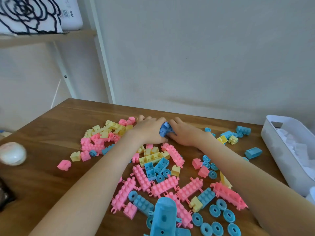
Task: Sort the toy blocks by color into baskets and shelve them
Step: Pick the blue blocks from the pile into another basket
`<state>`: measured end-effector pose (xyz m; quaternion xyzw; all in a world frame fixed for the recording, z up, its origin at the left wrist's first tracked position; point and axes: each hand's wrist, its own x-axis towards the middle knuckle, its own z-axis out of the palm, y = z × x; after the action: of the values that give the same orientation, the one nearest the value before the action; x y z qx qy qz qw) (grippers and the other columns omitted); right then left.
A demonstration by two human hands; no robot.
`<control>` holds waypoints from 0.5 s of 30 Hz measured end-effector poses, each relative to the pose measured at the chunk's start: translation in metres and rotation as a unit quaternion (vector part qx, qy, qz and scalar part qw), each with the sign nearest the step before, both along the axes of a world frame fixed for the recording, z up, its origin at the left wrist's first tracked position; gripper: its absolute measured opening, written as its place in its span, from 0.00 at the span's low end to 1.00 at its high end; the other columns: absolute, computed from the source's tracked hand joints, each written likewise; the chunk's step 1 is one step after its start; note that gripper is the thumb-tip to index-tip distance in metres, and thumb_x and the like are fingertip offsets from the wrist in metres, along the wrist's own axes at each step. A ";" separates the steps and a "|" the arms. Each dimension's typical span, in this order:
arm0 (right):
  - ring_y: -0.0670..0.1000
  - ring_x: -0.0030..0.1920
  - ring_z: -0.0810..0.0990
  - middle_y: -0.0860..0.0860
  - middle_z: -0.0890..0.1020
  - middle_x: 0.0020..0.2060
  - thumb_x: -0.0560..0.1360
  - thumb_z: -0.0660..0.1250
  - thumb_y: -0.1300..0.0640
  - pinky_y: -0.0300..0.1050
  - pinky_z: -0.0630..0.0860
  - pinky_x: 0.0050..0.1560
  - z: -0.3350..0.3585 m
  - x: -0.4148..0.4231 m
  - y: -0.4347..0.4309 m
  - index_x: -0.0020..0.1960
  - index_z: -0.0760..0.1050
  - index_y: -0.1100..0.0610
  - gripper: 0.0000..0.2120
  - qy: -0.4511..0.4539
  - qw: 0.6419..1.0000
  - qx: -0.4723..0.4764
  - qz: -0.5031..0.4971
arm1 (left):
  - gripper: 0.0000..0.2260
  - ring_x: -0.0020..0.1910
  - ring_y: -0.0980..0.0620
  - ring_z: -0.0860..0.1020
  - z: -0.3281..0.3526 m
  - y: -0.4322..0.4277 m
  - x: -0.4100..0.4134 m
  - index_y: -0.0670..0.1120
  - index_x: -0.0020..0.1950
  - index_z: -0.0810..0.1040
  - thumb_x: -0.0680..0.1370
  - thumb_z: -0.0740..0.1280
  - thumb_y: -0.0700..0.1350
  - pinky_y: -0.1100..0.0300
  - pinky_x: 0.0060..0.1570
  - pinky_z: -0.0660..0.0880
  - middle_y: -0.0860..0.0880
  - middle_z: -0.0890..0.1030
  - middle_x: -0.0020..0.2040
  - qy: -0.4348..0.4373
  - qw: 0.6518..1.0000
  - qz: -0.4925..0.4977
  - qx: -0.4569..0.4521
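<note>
A home room, wooden table (51, 133) strewn with toy blocks (163, 184), patterned cushion (29, 14) on shelf (42, 37)

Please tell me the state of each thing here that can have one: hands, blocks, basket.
Left hand: curled over the clump of blue plastic blocks, holding it.
Right hand: holding the same clump from the other side.
Loose pink, yellow and blue plastic blocks: scattered mixed on the brown wooden table, unsorted.
White plastic basket: upright, white contents, no coloured blocks seen.

Wooden counter (51, 184): pink blocks (164, 185), yellow blocks (112, 127), blue blocks (253, 152) and blue rings (214, 211), scattered and mixed across the middle. White basket (279, 160) at right edge; round white object (12, 153) at left edge.
</note>
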<state>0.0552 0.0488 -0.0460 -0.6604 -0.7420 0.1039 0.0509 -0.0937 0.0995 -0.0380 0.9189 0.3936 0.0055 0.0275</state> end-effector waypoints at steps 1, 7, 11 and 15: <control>0.54 0.60 0.73 0.53 0.65 0.66 0.80 0.57 0.49 0.47 0.71 0.57 0.001 -0.002 -0.005 0.72 0.59 0.56 0.22 0.004 1.000 -0.004 -0.002 | 0.26 0.58 0.48 0.71 0.000 -0.005 -0.001 0.52 0.66 0.66 0.73 0.64 0.62 0.51 0.55 0.60 0.53 0.76 0.58 -0.005 1.000 -0.003 -0.001; 0.53 0.62 0.71 0.51 0.66 0.64 0.79 0.58 0.50 0.46 0.67 0.60 0.015 -0.010 -0.038 0.70 0.62 0.54 0.21 0.063 0.996 -0.055 -0.014 | 0.17 0.55 0.51 0.73 0.006 -0.034 -0.005 0.53 0.61 0.68 0.75 0.64 0.57 0.51 0.57 0.58 0.56 0.76 0.50 -0.022 0.999 -0.008 -0.031; 0.52 0.58 0.72 0.51 0.70 0.59 0.79 0.58 0.50 0.45 0.68 0.56 0.025 -0.013 -0.058 0.67 0.66 0.54 0.18 0.039 0.995 -0.086 -0.010 | 0.17 0.58 0.48 0.74 0.004 -0.052 -0.008 0.51 0.65 0.68 0.77 0.62 0.50 0.49 0.60 0.59 0.51 0.79 0.55 -0.048 0.998 0.003 -0.048; 0.49 0.47 0.74 0.50 0.75 0.49 0.78 0.59 0.51 0.42 0.70 0.46 0.031 -0.018 -0.074 0.58 0.70 0.54 0.11 0.028 0.995 -0.095 -0.013 | 0.19 0.63 0.46 0.72 -0.003 -0.073 -0.012 0.50 0.69 0.67 0.78 0.62 0.45 0.48 0.64 0.60 0.49 0.76 0.62 -0.055 0.997 0.024 -0.055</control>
<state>0.0376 -0.0255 -0.0149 -0.6689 -0.7180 0.1923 0.0100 -0.1055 0.0266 -0.0410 0.9046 0.4130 0.0353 0.0994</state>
